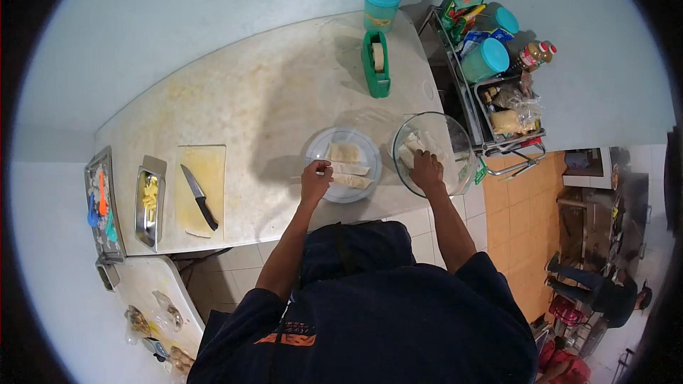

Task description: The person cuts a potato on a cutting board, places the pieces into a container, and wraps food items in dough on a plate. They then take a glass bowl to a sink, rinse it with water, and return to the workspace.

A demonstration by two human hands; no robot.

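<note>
Several pale, flat wrapped pieces point(346, 152) lie side by side on a round light plate point(343, 195). My left hand point(316, 181) is at the plate's left edge, its fingers bent together near the ends of the pieces; what they hold, if anything, is too small to make out. A large clear glass bowl point(455, 128) stands to the right, with whitish wrapped pieces point(411, 144) inside. Reaching into this bowl, my right hand point(427, 171) has its fingers down on the pieces, and its fingertips are partly hidden.
On the left are a knife point(199, 198) on a yellowish board point(213, 163), a metal tray point(160, 224) of yellow strips and a tray of coloured spoons point(103, 193). A green tape dispenser point(376, 64) stands behind. A loaded rack point(462, 85) is at right; people are beyond.
</note>
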